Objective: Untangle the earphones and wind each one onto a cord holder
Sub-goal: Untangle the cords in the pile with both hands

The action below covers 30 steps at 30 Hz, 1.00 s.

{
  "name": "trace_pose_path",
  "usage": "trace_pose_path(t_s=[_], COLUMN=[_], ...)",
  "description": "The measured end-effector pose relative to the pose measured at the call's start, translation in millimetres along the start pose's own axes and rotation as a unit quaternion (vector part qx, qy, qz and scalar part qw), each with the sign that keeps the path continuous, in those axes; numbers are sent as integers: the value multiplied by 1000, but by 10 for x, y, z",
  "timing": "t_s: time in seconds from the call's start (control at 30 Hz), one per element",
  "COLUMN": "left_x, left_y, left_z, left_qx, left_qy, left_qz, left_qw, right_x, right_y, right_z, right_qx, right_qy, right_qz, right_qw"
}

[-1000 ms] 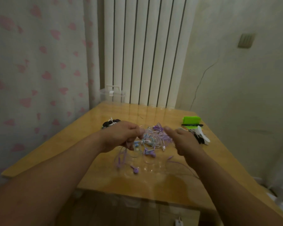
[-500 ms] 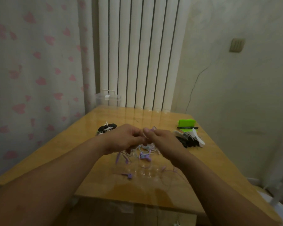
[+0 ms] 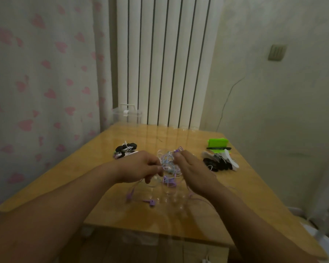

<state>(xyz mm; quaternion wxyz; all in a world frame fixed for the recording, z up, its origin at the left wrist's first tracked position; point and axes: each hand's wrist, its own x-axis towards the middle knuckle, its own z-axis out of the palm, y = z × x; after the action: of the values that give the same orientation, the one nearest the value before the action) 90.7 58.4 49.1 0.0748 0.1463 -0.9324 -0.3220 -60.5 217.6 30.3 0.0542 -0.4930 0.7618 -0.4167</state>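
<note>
A tangle of purple, blue and white earphones [image 3: 168,164] hangs between my hands above the middle of the wooden table [image 3: 254,190]. My left hand [image 3: 139,168] pinches cords on the tangle's left side. My right hand [image 3: 193,170] grips the right side, fingers curled at the top by a purple earbud. Loose purple earbuds and a plug [image 3: 150,202] trail onto the tabletop below. A pile of black and white cord holders [image 3: 219,161] lies to the right. Another small heap with black holders and white cord [image 3: 124,149] lies to the left.
A green block [image 3: 217,144] with a black pen [image 3: 218,148] in front of it sits at the table's far right. A clear plastic box [image 3: 127,114] stands at the far edge by the white radiator. A patterned curtain hangs on the left.
My hands came together from apart, then spread slightly again with the tangle lifted between them. The camera view shifted.
</note>
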Motion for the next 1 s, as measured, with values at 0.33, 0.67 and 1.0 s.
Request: trace_pose_path(t_s=[0.33, 0.67, 1.0], left_x=[-135, -131, -110], left_y=[-46, -148, -277], left_z=[-51, -54, 10], left_qx=[-123, -209, -109], left_qy=[3, 79, 81], left_qz=[-20, -18, -71], left_qw=[992, 975, 988], right_x=[15, -4, -31], right_y=[75, 342, 559], right_z=[-46, -193, -194], right_qx=[143, 194, 84], right_qy=[-18, 19, 64], right_qz=[92, 165, 165], right_qw=[985, 967, 981])
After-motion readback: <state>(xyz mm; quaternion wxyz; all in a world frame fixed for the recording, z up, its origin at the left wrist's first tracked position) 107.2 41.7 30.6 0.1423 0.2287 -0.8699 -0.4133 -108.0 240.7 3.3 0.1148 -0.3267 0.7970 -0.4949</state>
